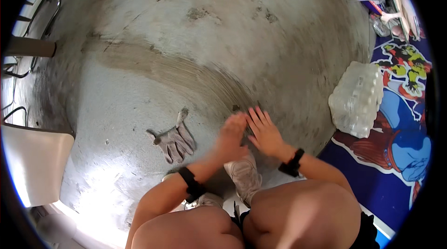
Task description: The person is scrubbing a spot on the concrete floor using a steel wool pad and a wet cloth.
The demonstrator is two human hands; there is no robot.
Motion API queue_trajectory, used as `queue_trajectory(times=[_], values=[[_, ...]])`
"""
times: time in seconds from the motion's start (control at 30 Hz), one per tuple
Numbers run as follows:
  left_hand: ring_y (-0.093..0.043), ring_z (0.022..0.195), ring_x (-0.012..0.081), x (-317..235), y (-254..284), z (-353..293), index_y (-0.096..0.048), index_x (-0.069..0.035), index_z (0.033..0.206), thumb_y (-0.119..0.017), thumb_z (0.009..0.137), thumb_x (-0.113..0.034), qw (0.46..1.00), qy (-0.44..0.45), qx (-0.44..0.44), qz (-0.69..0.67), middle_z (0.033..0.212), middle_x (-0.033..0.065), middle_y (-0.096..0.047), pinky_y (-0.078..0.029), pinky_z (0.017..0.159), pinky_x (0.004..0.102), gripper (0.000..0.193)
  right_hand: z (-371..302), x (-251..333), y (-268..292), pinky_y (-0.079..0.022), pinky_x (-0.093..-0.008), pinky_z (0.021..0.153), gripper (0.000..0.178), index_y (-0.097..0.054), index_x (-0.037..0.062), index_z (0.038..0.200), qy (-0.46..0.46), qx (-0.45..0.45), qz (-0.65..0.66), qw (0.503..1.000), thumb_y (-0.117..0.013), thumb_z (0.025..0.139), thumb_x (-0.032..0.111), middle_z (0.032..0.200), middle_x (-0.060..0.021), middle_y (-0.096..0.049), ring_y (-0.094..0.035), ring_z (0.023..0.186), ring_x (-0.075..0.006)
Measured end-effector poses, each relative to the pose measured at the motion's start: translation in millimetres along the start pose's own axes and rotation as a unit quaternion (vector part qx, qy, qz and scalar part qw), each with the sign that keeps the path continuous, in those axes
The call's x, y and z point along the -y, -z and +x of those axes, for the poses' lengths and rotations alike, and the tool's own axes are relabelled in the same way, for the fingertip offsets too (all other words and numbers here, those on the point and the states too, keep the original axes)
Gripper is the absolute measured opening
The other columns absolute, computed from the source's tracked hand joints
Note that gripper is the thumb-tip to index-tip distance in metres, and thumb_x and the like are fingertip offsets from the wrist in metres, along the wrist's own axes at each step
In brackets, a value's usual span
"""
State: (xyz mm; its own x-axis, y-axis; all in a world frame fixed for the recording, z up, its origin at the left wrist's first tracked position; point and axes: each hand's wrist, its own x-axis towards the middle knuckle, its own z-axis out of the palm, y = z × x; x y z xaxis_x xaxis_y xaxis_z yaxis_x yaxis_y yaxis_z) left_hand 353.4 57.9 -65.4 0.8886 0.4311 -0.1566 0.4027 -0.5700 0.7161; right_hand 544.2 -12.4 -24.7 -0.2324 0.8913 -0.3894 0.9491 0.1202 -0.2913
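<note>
My right hand (264, 132) is stretched out over the grey floor, its fingers straight and slightly spread, with nothing in it. Close on its left is my left hand (230, 137), blurred by motion, so its fingers are hard to read. The two hands nearly meet at the fingertips, and I cannot tell whether they touch. Just beyond the fingertips lies a small dark bit (236, 108) on the floor. A grey-brown work glove (174, 143) rests flat to the left of my hands, apart from both. Each wrist wears a black band.
The concrete floor (153, 88) has a brown curved smear sweeping toward my hands. A clear plastic egg-tray-like pack (356, 100) stands at right, beside a colourful printed panel (396, 142). Chairs with metal legs (39, 156) line the left. My shoes (244, 177) are just below my hands.
</note>
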Motion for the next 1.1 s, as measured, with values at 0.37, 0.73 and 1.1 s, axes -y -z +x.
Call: queue_trajectory(times=[0.37,0.73,1.1], values=[[-0.026,0.151,0.0359,-6,21,-11,-0.038,0.012,0.147,-0.056,0.087,-0.036,0.993,-0.052,0.101,0.039,0.158,0.0249,-0.035,-0.013,0.126,0.046,0.079,-20,-13,-6,-0.022,-0.0516,0.122,0.076,-0.035,0.0033,0.153,0.065,0.019,-0.006,0.998,-0.068,0.089,0.028,0.162,-0.0168,-0.027,-0.024,0.15,-0.0374],[-0.03,0.15,0.0343,31,45,8,-0.043,0.013,0.143,-0.051,0.088,-0.031,0.992,0.042,-0.039,0.112,0.155,0.0243,-0.04,-0.014,0.126,0.0457,0.071,66,3,15,-0.02,-0.0516,0.122,0.075,-0.035,0.0031,0.153,0.044,-0.051,0.023,0.997,-0.065,0.091,0.033,0.162,-0.0172,-0.027,-0.023,0.151,-0.0368],[-0.027,0.151,0.0352,-7,19,-32,-0.043,0.012,0.144,-0.057,0.088,-0.036,0.995,-0.031,0.066,0.068,0.157,0.0259,-0.036,-0.015,0.125,0.0472,0.075,-9,3,-11,-0.019,-0.0527,0.122,0.078,-0.035,0.0029,0.153,0.068,0.018,-0.012,0.997,-0.066,0.091,0.036,0.163,-0.0163,-0.025,-0.022,0.151,-0.037]])
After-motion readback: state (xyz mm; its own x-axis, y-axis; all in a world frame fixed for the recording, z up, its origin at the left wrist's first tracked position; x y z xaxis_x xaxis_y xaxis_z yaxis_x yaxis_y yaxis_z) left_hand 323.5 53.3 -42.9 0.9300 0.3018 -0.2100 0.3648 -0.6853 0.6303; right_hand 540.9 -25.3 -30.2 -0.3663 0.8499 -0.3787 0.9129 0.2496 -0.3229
